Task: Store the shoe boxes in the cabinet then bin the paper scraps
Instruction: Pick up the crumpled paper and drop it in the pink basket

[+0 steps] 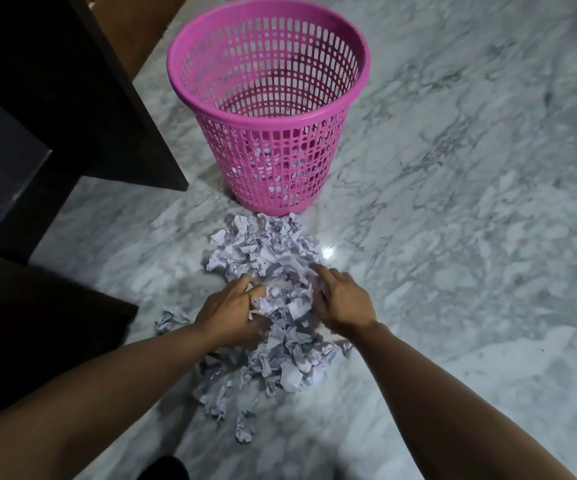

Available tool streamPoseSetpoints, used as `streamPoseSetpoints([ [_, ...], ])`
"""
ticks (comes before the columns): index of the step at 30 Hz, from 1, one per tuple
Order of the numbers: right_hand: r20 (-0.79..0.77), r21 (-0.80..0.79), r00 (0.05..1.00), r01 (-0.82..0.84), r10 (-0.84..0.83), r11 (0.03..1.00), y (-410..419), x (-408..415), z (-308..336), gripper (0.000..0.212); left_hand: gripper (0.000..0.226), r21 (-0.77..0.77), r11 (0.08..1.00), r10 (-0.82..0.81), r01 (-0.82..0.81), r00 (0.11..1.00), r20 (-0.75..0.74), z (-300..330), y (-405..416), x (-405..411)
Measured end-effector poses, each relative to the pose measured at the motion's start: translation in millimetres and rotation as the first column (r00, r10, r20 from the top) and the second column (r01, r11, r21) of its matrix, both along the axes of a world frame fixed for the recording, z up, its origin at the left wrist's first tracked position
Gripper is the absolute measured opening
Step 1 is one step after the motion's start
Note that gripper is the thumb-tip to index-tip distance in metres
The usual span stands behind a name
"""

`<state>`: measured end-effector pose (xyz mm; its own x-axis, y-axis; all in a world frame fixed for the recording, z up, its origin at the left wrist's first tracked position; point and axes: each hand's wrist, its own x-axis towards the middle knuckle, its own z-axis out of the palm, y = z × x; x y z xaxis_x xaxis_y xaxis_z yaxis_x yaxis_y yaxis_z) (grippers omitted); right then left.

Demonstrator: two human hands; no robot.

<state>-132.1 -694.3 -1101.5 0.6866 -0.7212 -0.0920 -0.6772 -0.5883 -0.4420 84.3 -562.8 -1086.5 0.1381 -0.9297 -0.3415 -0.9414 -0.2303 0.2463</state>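
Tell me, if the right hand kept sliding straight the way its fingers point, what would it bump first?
The right hand points up-left into the crumpled paper scraps, so more paper comes first. Beyond that stands the pink basket, probably next.

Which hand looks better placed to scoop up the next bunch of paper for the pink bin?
Left, probably. The left hand has its fingers already dug into the paper scraps, while the right hand lies flatter on the pile's edge. Both are similarly far from the pink bin.
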Motion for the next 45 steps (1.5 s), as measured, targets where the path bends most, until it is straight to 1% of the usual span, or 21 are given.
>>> streamPoseSetpoints([
  [3,0.010,-0.021,1.000,0.018,-0.018,1.000,-7.9,-13.8,2.7,0.033,0.059,0.073,0.997,-0.011,0.012,1.000,-0.016,20.0,-8.7,-3.6],
  [5,0.047,-0.016,0.999,0.009,-0.009,1.000,-12.5,-19.0,8.1,0.031,0.057,0.082,0.997,-0.014,0.017,0.999,-0.031,34.1,-14.7,-3.3],
  [9,0.183,-0.049,0.983,-0.026,0.035,0.998,-24.7,-14.5,35.1,0.040,0.043,-0.048,0.999,-0.019,0.018,1.000,-0.016,59.6,-27.1,1.8],
  [11,0.268,-0.082,0.961,-0.044,0.064,0.996,-34.2,-5.8,55.4,0.037,0.033,-0.166,0.986,0.003,-0.020,0.995,-0.101,78.4,-31.1,2.1],
  [13,0.363,-0.093,0.930,-0.033,0.065,0.995,-44.3,5.6,79.3,0.033,0.011,-0.312,0.949,-0.009,-0.053,0.981,-0.192,98.6,-35.8,3.9],
  [14,0.415,-0.089,0.908,-0.028,0.063,0.996,-49.0,12.3,91.7,0.032,0.004,-0.378,0.923,-0.027,-0.068,0.970,-0.241,108.1,-38.9,6.7],
  [17,0.593,-0.057,0.804,-0.002,0.036,0.998,-63.1,35.2,129.6,0.028,0.020,-0.563,0.806,-0.051,-0.181,0.928,-0.370,150.7,-52.9,15.0],
  [20,0.732,0.029,0.681,0.018,-0.034,0.999,-78.4,59.5,171.3,0.023,0.020,-0.693,0.657,-0.079,-0.297,0.887,-0.455,197.9,-75.5,24.2],
  [23,0.808,0.018,0.587,0.067,-0.053,0.998,-96.5,83.4,214.5,0.016,0.019,-0.784,0.512,-0.063,-0.351,0.895,-0.442,235.2,-99.6,31.4],
  [25,0.799,0.014,0.597,0.095,-0.068,0.995,-113.1,100.9,238.4,0.013,0.007,-0.815,0.449,-0.041,-0.367,0.903,-0.428,249.0,-120.5,38.1],
  [26,0.774,0.010,0.629,0.099,-0.070,0.995,-122.8,110.3,248.4,0.013,0.002,-0.826,0.413,-0.005,-0.383,0.906,-0.423,253.3,-133.0,41.6],
  [28,0.687,-0.010,0.722,0.120,-0.081,0.993,-146.0,129.4,261.7,0.015,0.005,-0.837,0.368,0.077,-0.405,0.910,-0.406,258.3,-157.7,46.7],
  [30,0.590,-0.039,0.801,0.153,-0.101,0.987,-168.0,147.0,271.1,0.028,0.008,-0.830,0.385,0.156,-0.404,0.914,-0.373,257.9,-181.1,51.8],
  [31,0.545,-0.044,0.831,0.166,-0.116,0.985,-177.6,154.8,275.0,0.034,0.017,-0.810,0.421,0.205,-0.409,0.912,-0.355,257.8,-191.1,54.4],
  [33,0.451,-0.032,0.882,0.172,-0.139,0.985,-193.0,167.8,279.5,0.041,0.043,-0.717,0.548,0.309,-0.431,0.901,-0.306,256.3,-210.4,63.8],
  [36,0.323,-0.027,0.941,0.112,-0.098,0.993,-207.6,181.1,280.1,0.055,0.090,-0.402,0.798,0.398,-0.448,0.894,-0.208,254.6,-233.1,77.4],
  [38,0.302,0.010,0.950,0.084,-0.083,0.996,-214.9,183.9,276.2,0.057,0.106,-0.230,0.876,0.410,-0.423,0.906,-0.105,252.1,-242.5,81.5],
  [40,0.347,0.013,0.934,0.084,-0.083,0.996,-216.8,178.3,272.0,0.052,0.099,-0.248,0.886,0.388,-0.392,0.919,-0.067,247.9,-244.8,79.2],
  [42,0.476,-0.041,0.873,0.141,-0.104,0.989,-214.4,165.7,267.1,0.049,0.077,-0.434,0.830,0.349,-0.351,0.933,-0.087,244.3,-235.0,70.9],
  [43,0.575,-0.056,0.810,0.182,-0.117,0.982,-210.6,156.5,263.7,0.046,0.063,-0.558,0.769,0.318,-0.311,0.944,-0.089,241.9,-226.1,65.2],
  [45,0.777,-0.032,0.618,0.226,-0.118,0.974,-194.7,132.8,253.4,0.037,0.037,-0.782,0.601,0.198,-0.165,0.979,-0.055,233.2,-198.9,52.0],
])
